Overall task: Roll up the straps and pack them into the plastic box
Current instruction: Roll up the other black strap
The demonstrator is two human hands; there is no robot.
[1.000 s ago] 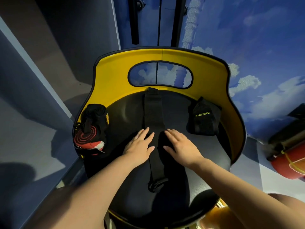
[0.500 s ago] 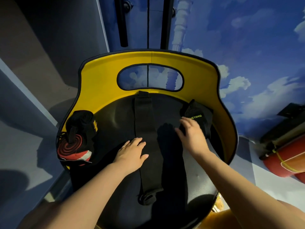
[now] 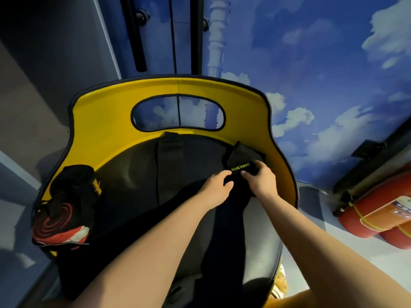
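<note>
A bunched black strap with yellow XUEYING lettering lies at the right rear of the black seat. My right hand grips its near edge with curled fingers. My left hand pinches the same strap just left of the lettering. A long flat black strap runs down the middle of the seat from the backrest. At the seat's left edge sits a box holding a red-and-black rolled strap and a black rolled strap.
The seat has a yellow backrest with an oval cutout. Red cylinders lie on the floor to the right. A blue wall with painted clouds stands behind, and grey panels rise on the left.
My left hand left the flat centre strap and moved right to the XUEYING strap. My right hand closed on that strap. The view shifted right.
</note>
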